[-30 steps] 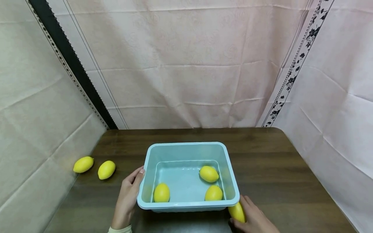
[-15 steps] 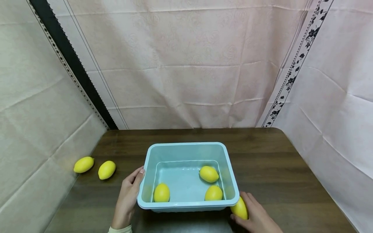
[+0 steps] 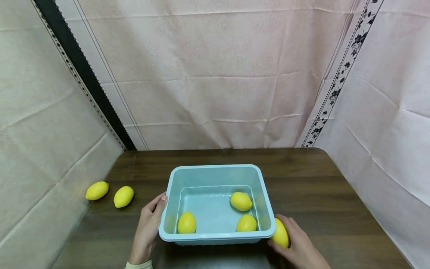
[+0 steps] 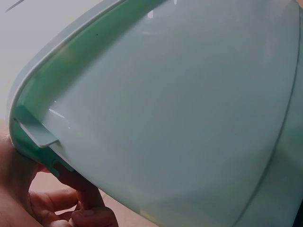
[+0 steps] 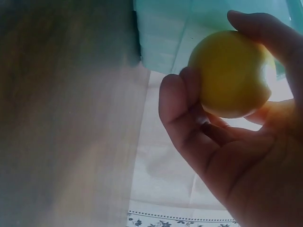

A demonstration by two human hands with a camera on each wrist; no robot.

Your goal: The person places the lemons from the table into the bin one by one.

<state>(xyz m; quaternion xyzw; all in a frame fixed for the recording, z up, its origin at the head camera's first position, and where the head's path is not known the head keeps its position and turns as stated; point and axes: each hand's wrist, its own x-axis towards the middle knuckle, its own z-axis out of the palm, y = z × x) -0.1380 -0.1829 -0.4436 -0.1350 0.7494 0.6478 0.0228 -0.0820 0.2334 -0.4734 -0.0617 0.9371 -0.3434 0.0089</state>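
Yellow lemon (image 3: 280,233) beside tub rim (image 3: 218,236)

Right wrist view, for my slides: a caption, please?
Yellow lemon in the right hand's grip, beside a blue-green tub.

Person with 2 bare hands. Left hand (image 3: 147,226), on the side of the left edge of the tabletop (image 3: 336,194): slim wrist (image 3: 139,254), bordered by a pale greenish-cream sleeve (image 3: 138,265), of which only the plain end shows. Right hand (image 3: 300,243), toward the right edge: tapering fingers (image 5: 185,132), rounded fingertips (image 5: 172,93), and creases across the palm (image 5: 251,177).
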